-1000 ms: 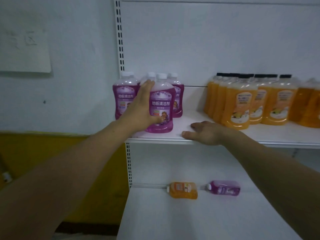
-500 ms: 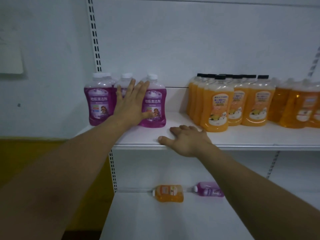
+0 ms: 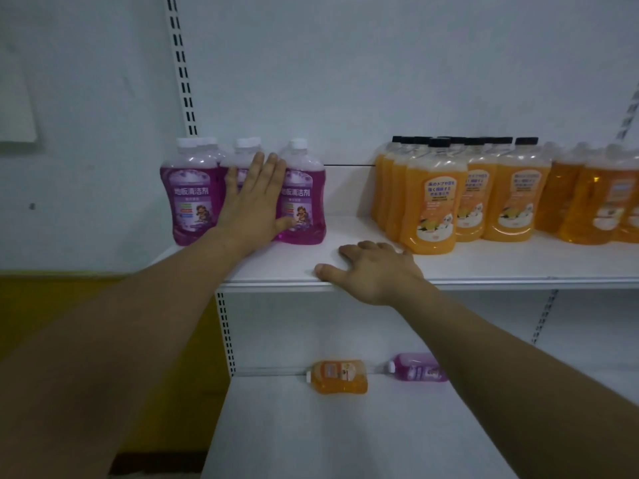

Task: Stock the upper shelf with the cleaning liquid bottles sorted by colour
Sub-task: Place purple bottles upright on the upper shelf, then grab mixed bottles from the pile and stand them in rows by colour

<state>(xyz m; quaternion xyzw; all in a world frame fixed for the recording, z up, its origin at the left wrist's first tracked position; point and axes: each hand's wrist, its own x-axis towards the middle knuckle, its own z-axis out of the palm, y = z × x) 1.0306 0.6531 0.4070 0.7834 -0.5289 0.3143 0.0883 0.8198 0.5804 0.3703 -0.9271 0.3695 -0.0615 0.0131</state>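
Upper shelf (image 3: 484,267): white board, carried on slotted uprights (image 3: 183,74) against a white back panel.

Purple bottles (image 3: 189,195): a tight cluster, upright, white caps, at the left end of the upper shelf. Rear bottles are partly hidden by the front ones; a count cannot be made.

Orange bottles (image 3: 432,202): upright, mostly black caps, grouped on the right part of the same shelf, well apart from the purple cluster. The ones at the far right edge are blurred.

Left hand (image 3: 254,202): held flat, fingers straight and together, palm laid against the fronts of the purple bottles, between the two front ones. Nothing is gripped.

Right hand (image 3: 373,271): placed palm down on the front edge of the upper shelf, in the gap between the two colour groups. Fingers are loosely spread, thumb along the lip; nothing is held.

Lower shelf (image 3: 311,437): one orange bottle (image 3: 337,376) and one purple bottle (image 3: 416,371) are seen lying on their sides near the back, close together but not touching.
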